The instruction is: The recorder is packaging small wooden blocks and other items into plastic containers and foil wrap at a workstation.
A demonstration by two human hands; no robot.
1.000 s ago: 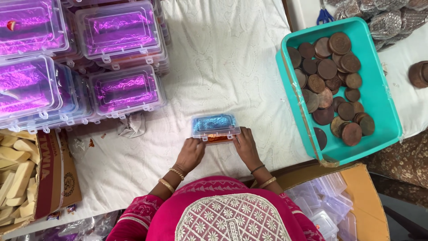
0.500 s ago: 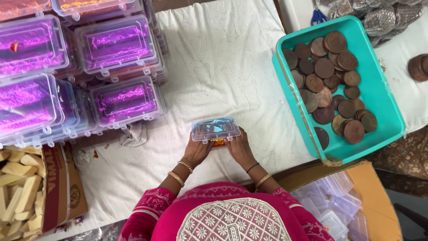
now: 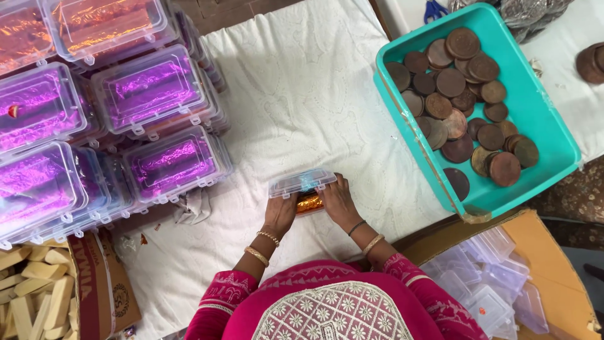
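**Small clear box, held at the near edge of the white cloth**

Item: small clear plastic box point(image 3: 302, 184) with a hinged lid, orange-gold foil showing beneath it, resting on the white cloth point(image 3: 302, 94) at centre, near the person. Left hand point(image 3: 280, 214) grasps its left end, right hand point(image 3: 338, 201) its right end; fingers of both curl over the lid's edges.

Risk, as judged: the lid may close askew or pinch the foil if pressure from the two hands is uneven; the box could also slide on the loose cloth.

Left: stacked clear boxes with purple foil point(image 3: 170, 164), clasps facing near; farther ones show orange foil point(image 3: 100, 22).

Right: teal tray point(image 3: 547, 126) holding brown round discs point(image 3: 459, 94); a few more discs point(image 3: 591, 63) lie at the far right edge.

Near right: cardboard carton point(image 3: 541, 252) of empty clear boxes point(image 3: 491, 289).

Near left: printed carton, brown and red, holding pale yellow bars point(image 3: 38, 289).
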